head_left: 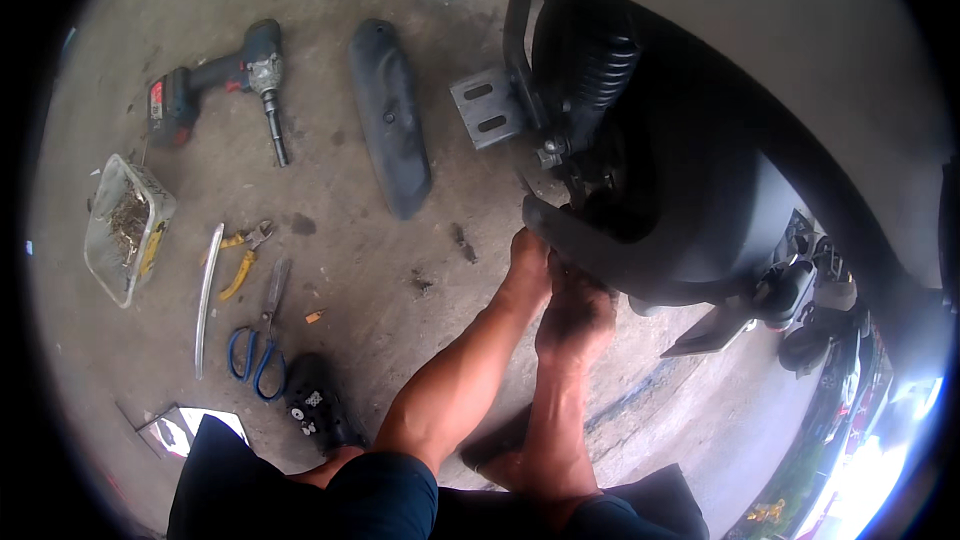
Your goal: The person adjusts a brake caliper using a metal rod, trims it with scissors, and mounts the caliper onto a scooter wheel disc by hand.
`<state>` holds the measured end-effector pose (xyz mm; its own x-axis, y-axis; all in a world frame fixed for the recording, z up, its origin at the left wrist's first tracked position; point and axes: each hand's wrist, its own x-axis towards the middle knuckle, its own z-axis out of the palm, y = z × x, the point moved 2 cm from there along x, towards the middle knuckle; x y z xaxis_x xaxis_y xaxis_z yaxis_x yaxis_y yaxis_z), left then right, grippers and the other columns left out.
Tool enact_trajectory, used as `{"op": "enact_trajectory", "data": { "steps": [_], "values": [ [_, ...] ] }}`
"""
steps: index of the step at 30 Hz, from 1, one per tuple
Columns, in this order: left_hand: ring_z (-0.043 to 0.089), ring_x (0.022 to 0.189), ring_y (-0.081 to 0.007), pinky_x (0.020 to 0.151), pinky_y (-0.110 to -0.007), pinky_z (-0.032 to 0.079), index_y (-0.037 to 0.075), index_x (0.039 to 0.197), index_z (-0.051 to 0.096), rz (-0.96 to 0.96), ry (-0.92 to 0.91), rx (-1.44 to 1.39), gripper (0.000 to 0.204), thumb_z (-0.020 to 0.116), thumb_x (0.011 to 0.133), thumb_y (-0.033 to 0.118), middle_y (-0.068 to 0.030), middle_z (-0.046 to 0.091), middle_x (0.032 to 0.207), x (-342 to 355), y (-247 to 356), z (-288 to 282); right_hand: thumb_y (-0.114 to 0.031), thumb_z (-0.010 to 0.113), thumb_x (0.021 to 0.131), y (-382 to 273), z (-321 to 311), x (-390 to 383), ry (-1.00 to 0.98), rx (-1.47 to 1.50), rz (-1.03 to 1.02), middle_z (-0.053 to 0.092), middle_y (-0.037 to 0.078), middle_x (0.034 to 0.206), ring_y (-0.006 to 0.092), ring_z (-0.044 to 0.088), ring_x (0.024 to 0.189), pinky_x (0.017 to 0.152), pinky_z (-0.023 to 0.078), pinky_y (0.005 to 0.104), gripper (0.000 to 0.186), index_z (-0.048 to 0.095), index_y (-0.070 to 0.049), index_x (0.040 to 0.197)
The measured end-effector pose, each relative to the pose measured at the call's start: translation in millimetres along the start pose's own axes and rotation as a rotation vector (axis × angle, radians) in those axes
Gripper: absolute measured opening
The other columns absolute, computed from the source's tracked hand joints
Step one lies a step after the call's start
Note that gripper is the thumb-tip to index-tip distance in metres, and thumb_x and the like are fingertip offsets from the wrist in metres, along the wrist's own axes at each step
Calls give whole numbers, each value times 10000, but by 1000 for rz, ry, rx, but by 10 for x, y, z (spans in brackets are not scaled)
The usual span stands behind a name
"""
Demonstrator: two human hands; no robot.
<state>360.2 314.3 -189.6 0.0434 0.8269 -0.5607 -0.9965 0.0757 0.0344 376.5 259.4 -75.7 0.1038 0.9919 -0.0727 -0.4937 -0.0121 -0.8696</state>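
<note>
The left hand (530,248) and right hand (580,308), close together, grips hidden, apparently work at the fender (700,210); steady support seems needed next.

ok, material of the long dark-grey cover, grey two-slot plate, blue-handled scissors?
Long dark-grey cover: probably plastic, satin; soft sheen, smooth rounded form.
Grey two-slot plate: likely bare metal, matte; dull grey, crisp cutouts.
Blue-handled scissors: blades likely metal, dull grey sheen; handles perhaps plastic-coated, from their even blue.
</note>
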Motion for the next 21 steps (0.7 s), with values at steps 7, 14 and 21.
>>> {"op": "enact_trajectory", "data": {
  "steps": [7,14,21],
  "values": [
    [602,862,-178,743,-317,502,33,1054,627,-44,-137,-188,368,628,861,345,-64,626,1007,150,-190,-204,-60,431,881,122,-7,-22,82,32,63,558,151,1200,266,546,1089,943,469,407,342,508,-3,1209],
    [547,1024,-153,891,-299,443,76,1163,603,48,-153,95,391,546,902,363,-26,611,1094,-228,67,-1,-39,438,864,49,118,-83,160,-9,57,553,135,1221,269,559,1077,924,466,408,381,494,-40,1241],
    [585,791,-121,625,-265,454,78,1014,649,-44,67,187,272,578,891,310,-19,631,920,-126,103,113,-40,452,831,-102,54,-94,132,-207,164,574,136,1205,268,567,1090,880,473,394,444,481,-60,1273]
  ]
}}
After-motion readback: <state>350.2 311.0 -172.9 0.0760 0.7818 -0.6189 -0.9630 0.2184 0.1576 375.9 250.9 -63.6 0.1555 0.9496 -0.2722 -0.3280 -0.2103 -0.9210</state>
